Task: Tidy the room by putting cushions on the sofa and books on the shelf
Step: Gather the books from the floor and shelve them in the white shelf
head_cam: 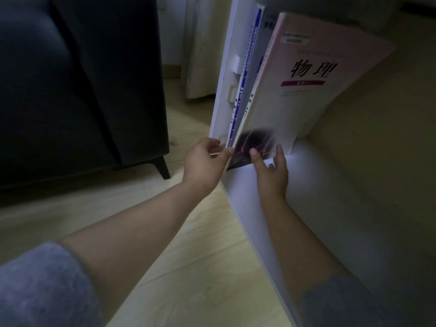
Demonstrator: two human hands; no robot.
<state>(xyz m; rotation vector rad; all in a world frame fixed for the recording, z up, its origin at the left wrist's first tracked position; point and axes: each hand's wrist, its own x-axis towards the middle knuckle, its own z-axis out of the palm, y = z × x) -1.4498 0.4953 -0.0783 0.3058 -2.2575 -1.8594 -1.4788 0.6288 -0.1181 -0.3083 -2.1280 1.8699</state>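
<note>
- Your left hand [205,159] pinches the spine corner of the pink book [306,86] between thumb and forefinger, at the book's 7 o'clock. This grip probably steers the spine in beside the blue-spined books [247,74].
- Your right hand [271,173] grips the lower edge at the book's 6 o'clock, thumb flat on the cover and fingers spread behind. It likely bears the weight and sets the tilt.
- The pink book stands in the white shelf [259,208], the outermost of the row. Its top leans away toward 2 o'clock and is not yet upright.
- It cannot be told whether its lower edge rests on the shelf board.
- The book is thin and soft-covered, pale pink fading to white. It carries large black characters, a red band and a dark lightning photo near your thumbs.
- The dark sofa [70,90] stands at 9 o'clock.
</note>
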